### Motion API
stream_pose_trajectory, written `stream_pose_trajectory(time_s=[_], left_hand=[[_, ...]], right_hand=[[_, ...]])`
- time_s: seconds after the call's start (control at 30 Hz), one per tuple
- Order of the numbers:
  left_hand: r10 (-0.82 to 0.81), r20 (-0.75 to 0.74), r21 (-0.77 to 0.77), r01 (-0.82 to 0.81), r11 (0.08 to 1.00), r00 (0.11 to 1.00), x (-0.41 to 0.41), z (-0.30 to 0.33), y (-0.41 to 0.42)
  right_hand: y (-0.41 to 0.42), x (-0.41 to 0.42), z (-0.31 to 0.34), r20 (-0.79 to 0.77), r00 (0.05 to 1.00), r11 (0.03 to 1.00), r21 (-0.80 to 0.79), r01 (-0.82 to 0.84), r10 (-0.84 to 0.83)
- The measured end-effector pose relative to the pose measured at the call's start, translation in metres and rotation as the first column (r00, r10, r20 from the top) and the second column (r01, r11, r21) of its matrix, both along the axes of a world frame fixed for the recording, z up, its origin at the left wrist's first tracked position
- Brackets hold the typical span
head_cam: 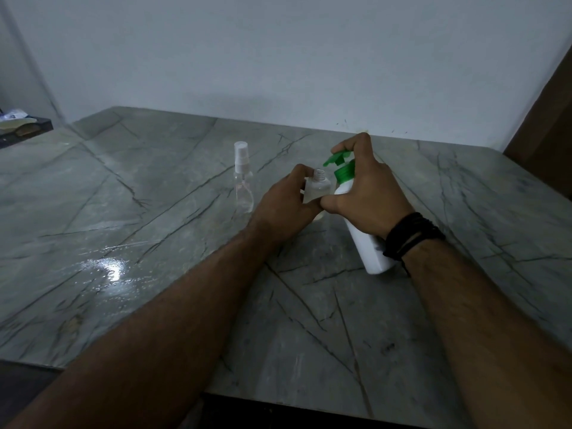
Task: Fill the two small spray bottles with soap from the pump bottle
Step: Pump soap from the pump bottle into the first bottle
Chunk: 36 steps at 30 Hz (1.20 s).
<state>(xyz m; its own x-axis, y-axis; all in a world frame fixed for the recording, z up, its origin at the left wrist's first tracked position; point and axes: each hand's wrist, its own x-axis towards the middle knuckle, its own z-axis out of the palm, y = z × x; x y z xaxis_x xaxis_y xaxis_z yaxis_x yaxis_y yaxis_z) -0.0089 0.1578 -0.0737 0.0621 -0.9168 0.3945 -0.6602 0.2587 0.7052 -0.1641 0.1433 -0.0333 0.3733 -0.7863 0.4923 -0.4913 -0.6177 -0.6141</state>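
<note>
My left hand [286,209] grips an uncapped clear small spray bottle [318,187], its open neck pointing up. My right hand [368,190] holds the white pump bottle [371,252], which leans toward the small bottle; a finger rests on its green pump head [339,161]. The green nozzle sits just above and right of the open neck. A second clear spray bottle [243,181] with its white sprayer cap on stands upright to the left, apart from both hands.
The marble table [154,227] has a wet, shiny patch [111,267] at the left front. A grey wall runs behind the table. Dark clutter [21,128] lies beyond the far left edge, and a brown panel [544,125] stands at the right.
</note>
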Motion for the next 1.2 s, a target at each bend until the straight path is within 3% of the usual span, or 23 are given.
stream_pose_trajectory(time_s=[1.2], left_hand=[[0.006, 0.001, -0.012, -0.006, 1.0, 1.0, 0.0004, -0.0007, -0.0008]], right_hand=[[0.0013, 0.0008, -0.001, -0.023, 1.0, 1.0, 0.021, -0.002, 0.002]])
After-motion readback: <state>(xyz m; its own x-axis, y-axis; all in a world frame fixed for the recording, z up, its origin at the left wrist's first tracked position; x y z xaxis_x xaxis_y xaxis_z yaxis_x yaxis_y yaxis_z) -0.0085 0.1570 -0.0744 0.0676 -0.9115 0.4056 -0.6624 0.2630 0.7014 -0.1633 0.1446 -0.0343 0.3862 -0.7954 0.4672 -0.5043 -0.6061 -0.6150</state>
